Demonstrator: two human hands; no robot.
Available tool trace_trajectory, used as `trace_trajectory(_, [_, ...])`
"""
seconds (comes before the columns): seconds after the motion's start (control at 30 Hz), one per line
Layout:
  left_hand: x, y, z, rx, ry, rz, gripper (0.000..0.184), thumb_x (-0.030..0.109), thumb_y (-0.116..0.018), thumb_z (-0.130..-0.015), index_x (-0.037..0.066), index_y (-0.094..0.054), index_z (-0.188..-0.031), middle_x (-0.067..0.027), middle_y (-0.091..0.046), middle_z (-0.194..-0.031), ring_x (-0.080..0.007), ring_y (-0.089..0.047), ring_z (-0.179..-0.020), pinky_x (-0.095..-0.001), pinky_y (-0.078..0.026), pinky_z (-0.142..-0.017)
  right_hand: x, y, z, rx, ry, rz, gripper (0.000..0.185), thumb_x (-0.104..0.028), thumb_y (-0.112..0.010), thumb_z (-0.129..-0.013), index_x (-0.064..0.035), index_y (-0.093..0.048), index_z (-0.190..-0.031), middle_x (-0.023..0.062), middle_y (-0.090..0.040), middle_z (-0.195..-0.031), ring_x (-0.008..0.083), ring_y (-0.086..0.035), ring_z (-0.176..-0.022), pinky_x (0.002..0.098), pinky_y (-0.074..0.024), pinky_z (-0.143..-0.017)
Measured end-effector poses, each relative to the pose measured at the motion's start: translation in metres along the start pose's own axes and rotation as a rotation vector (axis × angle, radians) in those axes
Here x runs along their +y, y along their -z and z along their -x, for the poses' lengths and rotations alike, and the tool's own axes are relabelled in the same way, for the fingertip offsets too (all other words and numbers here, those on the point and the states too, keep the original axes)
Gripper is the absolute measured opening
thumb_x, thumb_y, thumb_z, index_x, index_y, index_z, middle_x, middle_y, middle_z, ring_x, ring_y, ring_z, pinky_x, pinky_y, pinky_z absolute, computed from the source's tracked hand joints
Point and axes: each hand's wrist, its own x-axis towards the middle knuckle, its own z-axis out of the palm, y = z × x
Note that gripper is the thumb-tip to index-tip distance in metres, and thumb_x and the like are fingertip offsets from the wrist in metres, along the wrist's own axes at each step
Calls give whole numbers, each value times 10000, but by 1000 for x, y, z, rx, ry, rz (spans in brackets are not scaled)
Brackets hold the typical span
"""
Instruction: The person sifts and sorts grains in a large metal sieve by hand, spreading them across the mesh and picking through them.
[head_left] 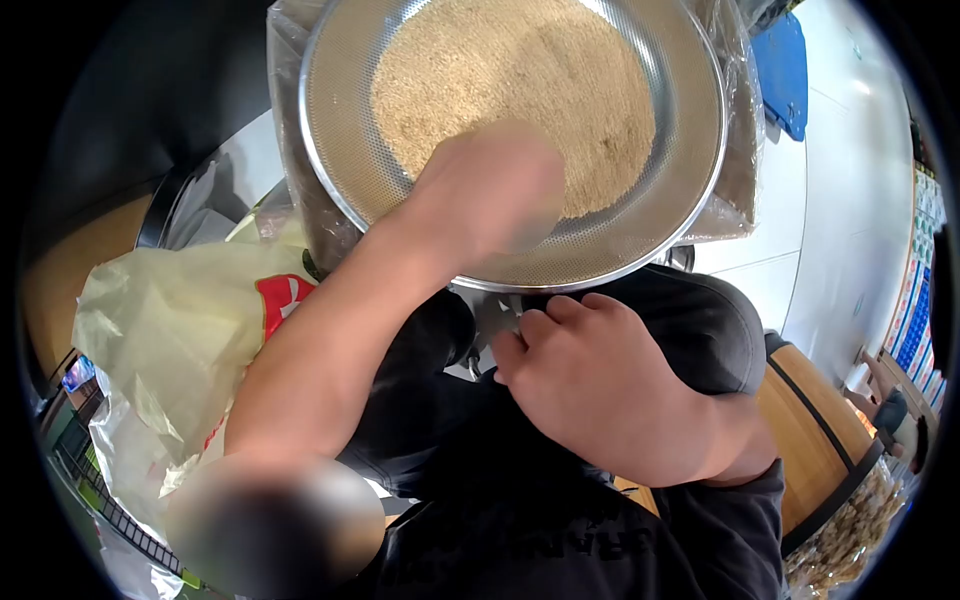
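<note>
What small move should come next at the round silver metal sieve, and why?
Probably sweep the left hand gently outward through the tan granular material: it lies gathered in the middle of the sieve, with bare mesh around it. The curled right hand is by the near rim.

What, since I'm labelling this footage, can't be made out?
Head view, all:
Left hand: fingertips blurred, hidden beneath it.
Right hand: palm and anything inside, hidden by its back.
Sieve: far rim, cut off by top edge.
Bag: red print, partly behind forearm.

Black short-sleeved shirt point(540, 550) | glossy black chest lettering point(590, 535) | dark trousers point(705, 320), stitched | hands point(590, 380) bare
</note>
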Motion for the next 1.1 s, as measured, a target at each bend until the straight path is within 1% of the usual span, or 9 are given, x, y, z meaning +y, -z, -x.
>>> trace_trajectory(0.1, [-1, -10, -15, -28, -1, 26, 125, 142, -674, -951, 72, -771, -989, -95, -739, -978, -343, -692, -943, -456, -563, -842, -1, -2, 0, -44, 2, -34, 101, -151, -697, -861, -52, -685, -852, 67, -669, -781, 207, -685, -775, 328, -546, -685])
trace_trajectory(0.27, [-4, -20, -20, 13, -82, -145, 134, 114, -713, -915, 85, -779, -1028, -89, -748, -1012, -326, -705, -1009, -442, -567, -864, 1, -6, 4, -5, 8, -73, 82, -122, -690, -850, -43, -688, -827, 64, -655, -759, 205, -678, -754, 329, -529, -663])
trace_trajectory(0.47, [-9, -21, -20, 91, -91, -132, 153, 102, -748, -881, 96, -768, -1033, -82, -744, -988, -328, -705, -976, -448, -564, -844, 2, -3, 11, 14, -10, -50, 81, -115, -687, -867, -51, -699, -819, 37, -632, -704, 189, -659, -725, 313, -482, -624])
trace_trajectory(0.57, [-4, -16, -23, 6, -46, -140, 152, 103, -763, -864, 93, -762, -1015, -81, -738, -978, -330, -703, -965, -458, -561, -820, 2, -6, 13, 36, -15, -69, 78, -112, -686, -877, -59, -709, -824, 23, -626, -682, 182, -647, -708, 310, -457, -605])
trace_trajectory(0.8, [-4, -21, -23, 15, -71, -176, 130, 100, -764, -866, 84, -756, -995, -80, -736, -966, -328, -707, -950, -462, -564, -802, 5, -2, 15, -23, -34, -29, 94, -111, -676, -885, -60, -706, -812, 26, -634, -686, 184, -656, -711, 313, -478, -623])
trace_trajectory(0.9, [-2, -21, -25, 26, -73, -190, 119, 112, -765, -879, 83, -749, -993, -77, -738, -966, -324, -708, -954, -456, -569, -812, 17, 1, 16, 1, -239, 35, 121, -124, -684, -900, -68, -681, -792, 55, -645, -699, 212, -702, -756, 346, -548, -682])
trace_trajectory(0.97, [-2, -21, -25, -6, -63, -215, 123, 118, -765, -888, 84, -745, -1004, -79, -738, -966, -317, -708, -971, -451, -572, -826, 30, 18, 19, -45, -360, 11, 144, -177, -719, -915, -74, -684, -821, 65, -665, -720, 221, -703, -731, 375, -550, -671])
trace_trajectory(1.0, [-2, -21, -25, -4, -59, -217, 123, 118, -765, -888, 84, -745, -1004, -79, -738, -966, -317, -708, -971, -451, -572, -826, 37, 18, 19, -3, -414, 57, 193, -232, -746, -924, -67, -684, -843, 76, -676, -726, 251, -703, -702, 394, -545, -652])
trace_trajectory(1.1, [-1, -21, -26, -6, -54, -183, 133, 115, -764, -890, 84, -742, -1017, -82, -736, -964, -312, -705, -992, -450, -571, -833, 51, 20, 21, 98, -529, 132, 227, -244, -751, -929, -52, -671, -837, 85, -680, -725, 282, -698, -697, 408, -535, -638])
